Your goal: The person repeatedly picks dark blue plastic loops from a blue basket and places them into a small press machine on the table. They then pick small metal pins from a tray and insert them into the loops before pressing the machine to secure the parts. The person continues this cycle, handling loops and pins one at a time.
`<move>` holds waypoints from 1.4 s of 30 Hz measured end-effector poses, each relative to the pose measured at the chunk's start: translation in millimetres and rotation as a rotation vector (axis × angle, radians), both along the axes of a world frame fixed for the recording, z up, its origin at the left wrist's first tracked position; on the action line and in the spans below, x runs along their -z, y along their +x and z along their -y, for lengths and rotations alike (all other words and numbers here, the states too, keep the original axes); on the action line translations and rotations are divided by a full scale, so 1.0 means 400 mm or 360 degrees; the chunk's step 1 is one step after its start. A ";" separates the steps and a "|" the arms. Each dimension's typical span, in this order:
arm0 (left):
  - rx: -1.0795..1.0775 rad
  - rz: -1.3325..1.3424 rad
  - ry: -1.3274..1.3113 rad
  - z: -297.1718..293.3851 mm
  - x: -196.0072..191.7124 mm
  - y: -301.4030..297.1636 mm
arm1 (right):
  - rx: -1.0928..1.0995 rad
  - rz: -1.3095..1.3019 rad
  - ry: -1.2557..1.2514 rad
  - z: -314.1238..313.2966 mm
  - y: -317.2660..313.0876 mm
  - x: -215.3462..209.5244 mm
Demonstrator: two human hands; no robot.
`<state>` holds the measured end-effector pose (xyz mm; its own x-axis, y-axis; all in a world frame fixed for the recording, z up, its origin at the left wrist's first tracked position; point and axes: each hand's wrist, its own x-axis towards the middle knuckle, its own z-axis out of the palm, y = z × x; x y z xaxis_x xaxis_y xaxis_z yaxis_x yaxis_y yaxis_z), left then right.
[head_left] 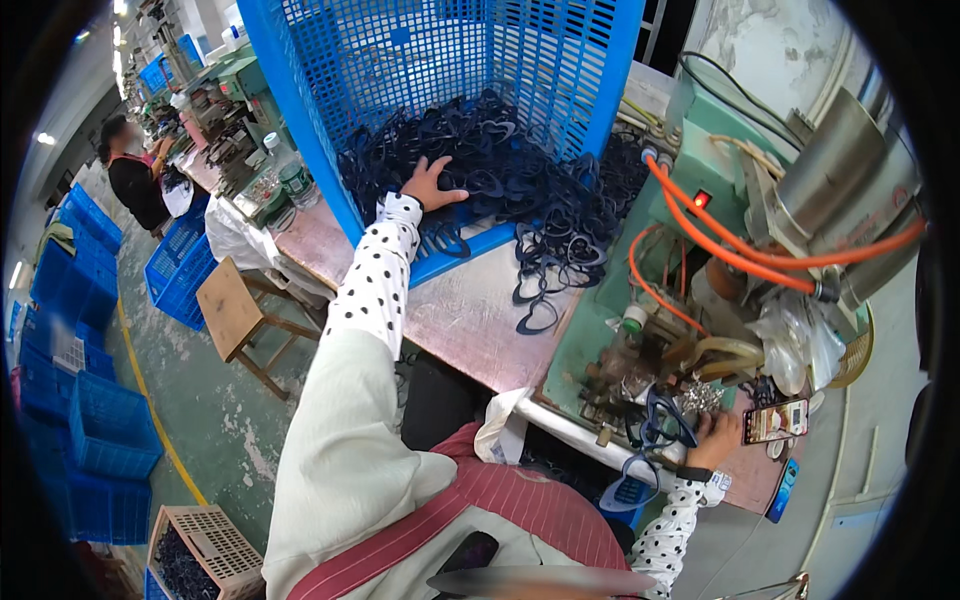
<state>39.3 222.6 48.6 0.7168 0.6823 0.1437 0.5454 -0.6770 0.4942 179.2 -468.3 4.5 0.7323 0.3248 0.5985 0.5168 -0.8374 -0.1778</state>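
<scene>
My left hand (433, 186) reaches into a tipped blue plastic basket (447, 262). Its thumb and fingers are spread over a heap of dark blue looped pieces (475, 150), some roughly heart-shaped. At the green machine (590, 370), my right hand (716, 440) has its fingers bent beside a small pile of shiny metal bits (703, 397). What those fingers pinch, if anything, is hidden. Close to them, a dark blue looped piece (668, 418) rests at the machine, and another looped piece (630, 484) hangs near my right wrist.
Looped pieces (540, 316) spill from the basket onto the table (470, 335). Orange hoses (740, 252) arch across the machine. A phone (775, 422) stands right of my right hand. Leftward are a wooden stool (235, 312), stacked blue crates (110, 430) and a person (135, 180).
</scene>
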 end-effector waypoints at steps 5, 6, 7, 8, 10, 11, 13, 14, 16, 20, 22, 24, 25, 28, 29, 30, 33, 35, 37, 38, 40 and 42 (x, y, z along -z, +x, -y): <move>0.0258 0.0403 -0.0030 0.057 0.108 0.106 | 0.0038 -0.0151 0.0445 -0.005 -0.039 -0.001; 0.0376 0.0541 -0.0012 0.077 0.144 0.124 | 0.0020 0.0118 0.0309 -0.015 -0.039 0.009; 0.0542 0.0642 -0.0176 0.116 0.169 0.136 | 0.0052 -0.0017 0.0327 -0.022 -0.034 0.003; 0.0464 0.0511 0.0057 0.190 0.166 0.139 | 0.0112 -0.0170 0.0328 -0.020 -0.038 -0.007; 0.0500 0.0338 -0.0068 0.278 0.124 0.117 | 0.0209 -0.0439 0.0327 -0.007 -0.038 -0.007; 0.0566 0.0419 0.0108 0.289 0.140 0.097 | 0.0137 -0.0412 0.0381 -0.021 -0.033 -0.011; 0.0802 0.0182 0.0159 0.362 0.094 0.061 | 0.0090 -0.0410 0.0476 -0.009 -0.029 0.000; 0.1002 0.0148 0.0185 0.394 0.097 0.043 | 0.0088 -0.0433 0.0523 0.007 -0.019 0.016; 0.1190 -0.0169 0.0396 0.501 0.065 -0.004 | 0.0010 -0.0585 0.0702 0.027 0.004 0.041; 0.0720 -0.0035 0.1123 0.559 0.026 -0.037 | -0.0027 -0.0647 0.0882 0.013 0.012 0.041; 0.0676 0.0174 0.1347 0.565 0.016 -0.058 | -0.0032 -0.0603 0.0897 0.017 0.014 0.050; 0.0904 0.0355 0.1275 0.579 0.045 -0.074 | 0.0068 -0.0626 0.0935 0.011 0.011 0.047; 0.0942 0.0346 0.1377 0.595 0.062 -0.080 | 0.0027 -0.0517 0.0914 0.004 0.014 0.045; 0.0932 0.0315 0.1447 0.678 0.087 -0.072 | 0.0054 -0.0356 0.0808 -0.006 0.010 0.044; 0.0916 0.0261 0.1304 0.686 0.120 -0.049 | 0.0100 -0.0385 0.0820 -0.004 0.004 0.043; 0.0886 0.0203 0.1165 0.689 0.137 -0.028 | 0.0132 -0.0415 0.0832 -0.006 0.004 0.038; 0.0946 0.0512 0.1046 0.686 0.114 0.012 | 0.0215 -0.0434 0.0777 -0.010 0.000 0.034; 0.0891 0.0785 0.0816 0.666 0.064 0.031 | 0.0173 -0.0407 0.0788 -0.007 0.005 0.040; 0.0588 0.0799 0.0775 0.655 -0.029 0.032 | 0.0103 -0.0354 0.0830 -0.010 0.000 0.043; 0.0422 0.0775 0.0642 0.617 -0.037 0.029 | 0.0081 -0.0336 0.0828 -0.012 0.004 0.043; 0.0415 0.0409 -0.0075 0.489 -0.048 0.035 | 0.0040 -0.0305 0.0819 -0.012 0.010 0.048; 0.0476 0.0659 -0.1098 0.522 -0.135 -0.011 | 0.0062 -0.0447 0.0887 -0.010 -0.001 0.034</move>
<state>34.7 13.7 102.6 0.8619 0.5039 0.0556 0.0767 -0.2380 0.9682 178.8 -464.4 -9.0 0.8913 -0.0111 0.4533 0.3578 -0.5969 -0.7182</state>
